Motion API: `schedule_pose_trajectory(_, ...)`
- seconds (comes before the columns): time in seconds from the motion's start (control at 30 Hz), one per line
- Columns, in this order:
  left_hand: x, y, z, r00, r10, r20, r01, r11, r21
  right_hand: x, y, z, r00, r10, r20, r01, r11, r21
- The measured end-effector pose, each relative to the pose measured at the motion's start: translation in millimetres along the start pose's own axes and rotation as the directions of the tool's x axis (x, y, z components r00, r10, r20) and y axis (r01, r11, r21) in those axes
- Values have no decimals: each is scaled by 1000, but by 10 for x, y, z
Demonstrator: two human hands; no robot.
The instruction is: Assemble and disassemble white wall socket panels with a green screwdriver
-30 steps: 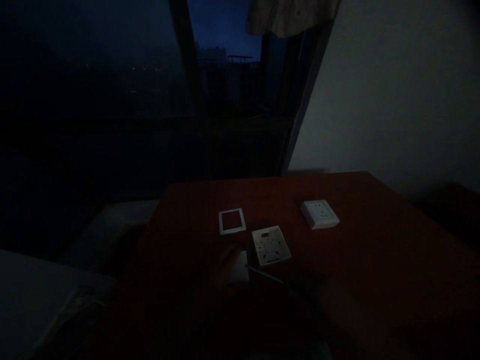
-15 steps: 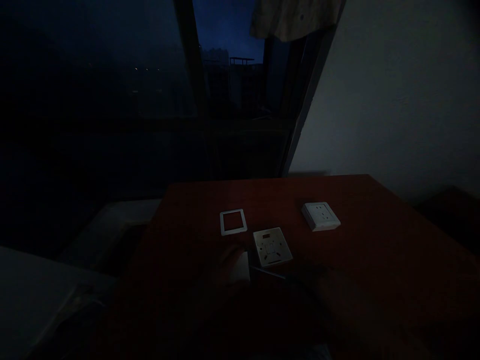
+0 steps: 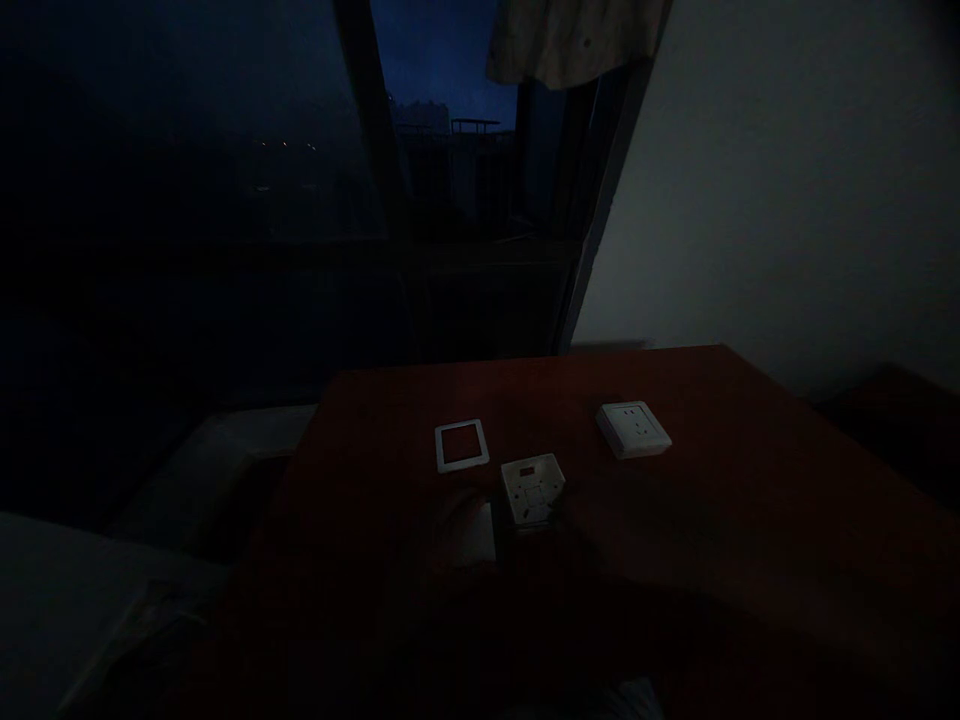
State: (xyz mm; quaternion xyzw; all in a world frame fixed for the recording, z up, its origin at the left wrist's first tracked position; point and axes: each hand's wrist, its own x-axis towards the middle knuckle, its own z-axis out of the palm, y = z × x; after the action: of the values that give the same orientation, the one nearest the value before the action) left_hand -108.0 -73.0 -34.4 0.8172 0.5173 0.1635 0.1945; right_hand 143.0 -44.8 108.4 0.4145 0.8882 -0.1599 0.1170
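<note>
In very dim light, my left hand is closed around a pale, flat-faced piece that looks like a socket panel, at the near middle of the table. My right hand is a dark shape reaching in from the right. It covers the right edge of a white wall-socket back box, which lies with its hollow side up. The right fingers are lost in shadow, and I cannot make out what they hold. Beyond the left hand lies a white square cover frame.
A complete white socket on its box sits at the right rear of the reddish-brown table. Behind are a dark window and a curtain; a pale wall stands to the right.
My right hand has moved forward to the back box, and its right side is now covered. The thin screwdriver-like shaft seen beside the left hand no longer shows. The view has shifted slightly.
</note>
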Motion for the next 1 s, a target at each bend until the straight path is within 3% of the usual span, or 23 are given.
schedule_pose_trajectory(0.2,2,-42,60,999,-4,-44,5,999,39,132,228,75,999,-28,23,24,987,160)
schedule_pose_trajectory(0.43,-7,-72,101,999,-8,-37,10,999,39,105,396,263,991,-10,131,-52,884,464)
schedule_pose_trajectory(0.57,4,-41,84,999,-26,-47,26,1000,10,25,349,308,998,30,64,-55,890,453)
schedule_pose_trajectory(0.7,47,-20,-20,998,-28,-52,26,998,-51,-88,289,371,998,53,-16,-39,880,474)
schedule_pose_trajectory(0.8,98,-46,-152,990,-56,-131,53,998,-24,-179,265,439,998,61,-33,-34,840,541)
schedule_pose_trajectory(0.9,188,-146,-272,968,-119,-219,124,992,11,-252,242,516,996,40,-81,17,796,605)
schedule_pose_trajectory(1.0,325,-273,-367,961,-155,-231,169,985,42,-299,219,594,993,62,-96,14,766,643)
